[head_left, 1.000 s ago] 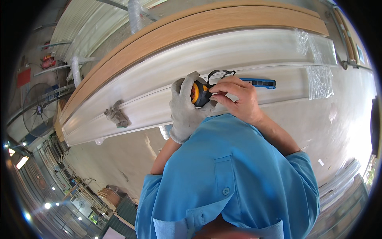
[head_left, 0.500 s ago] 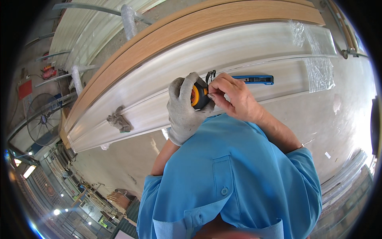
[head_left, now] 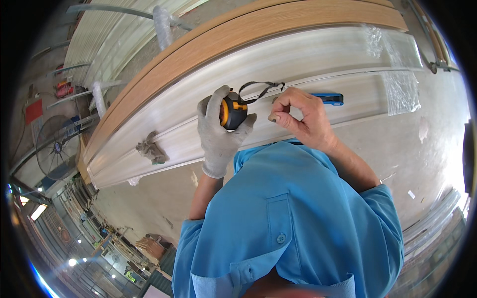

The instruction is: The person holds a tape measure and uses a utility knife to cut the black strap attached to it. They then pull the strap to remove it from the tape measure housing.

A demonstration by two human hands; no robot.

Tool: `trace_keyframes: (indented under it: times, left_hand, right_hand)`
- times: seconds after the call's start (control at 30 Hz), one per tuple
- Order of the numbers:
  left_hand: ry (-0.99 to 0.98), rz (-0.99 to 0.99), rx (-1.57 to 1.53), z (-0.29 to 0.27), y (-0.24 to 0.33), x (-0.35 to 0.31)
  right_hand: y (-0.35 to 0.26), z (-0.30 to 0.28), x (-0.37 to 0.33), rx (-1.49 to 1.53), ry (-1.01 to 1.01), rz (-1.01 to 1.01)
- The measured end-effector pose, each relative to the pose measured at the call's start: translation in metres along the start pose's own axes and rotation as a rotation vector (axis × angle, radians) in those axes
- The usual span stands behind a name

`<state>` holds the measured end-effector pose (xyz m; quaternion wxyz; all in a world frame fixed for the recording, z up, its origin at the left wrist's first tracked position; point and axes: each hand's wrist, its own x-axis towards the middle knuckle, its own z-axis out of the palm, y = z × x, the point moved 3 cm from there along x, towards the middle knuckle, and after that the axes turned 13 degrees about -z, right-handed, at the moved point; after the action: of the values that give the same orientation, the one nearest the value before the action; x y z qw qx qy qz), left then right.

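Observation:
A black and yellow tape measure (head_left: 235, 112) sits in the grasp of my left hand (head_left: 218, 131), which wears a grey work glove. From the tape measure's upper side a black strap (head_left: 258, 92) loops toward my bare right hand (head_left: 307, 118). That hand is a short way right of the tape measure, its thumb and fingers bent into a pinch. Whether anything small is between those fingertips I cannot make out. Just beyond it a blue utility knife (head_left: 332, 99) rests on a pale panel, partly hidden by the hand.
Long pale panels (head_left: 198, 89) stretch across below me, with a wood-coloured board (head_left: 248, 31) along their far side. A crumpled grey glove (head_left: 150, 150) lies on them at left. Clear plastic wrap (head_left: 401, 92) covers their right end. A large fan (head_left: 58, 147) stands far left.
My left hand and the tape measure have shifted left, away from my right hand, which has moved slightly right. The black strap has spread into a wider loop between them.

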<state>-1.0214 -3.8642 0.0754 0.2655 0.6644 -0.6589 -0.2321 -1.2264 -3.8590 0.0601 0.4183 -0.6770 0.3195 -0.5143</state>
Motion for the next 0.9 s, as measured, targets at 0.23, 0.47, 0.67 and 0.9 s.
trace_keyframes:
  times: [0.23, 0.47, 0.67, 0.9]
  left_hand:
    - [0.037, 0.004, 0.035, 0.007, 0.005, -0.008]
    - [0.208, 0.14, 0.147, 0.006, 0.009, -0.012]
    - [0.228, 0.167, 0.219, 0.007, 0.008, -0.015]
    - [0.254, 0.212, 0.231, 0.007, 0.014, -0.012]
  right_hand:
    - [0.008, 0.013, 0.0, -0.04, 0.056, -0.013]
    - [0.009, 0.021, -0.001, 0.068, 0.088, 0.078]
    - [0.009, 0.02, -0.002, 0.091, 0.067, 0.163]
    - [0.006, 0.018, 0.004, -0.071, 0.029, 0.028]
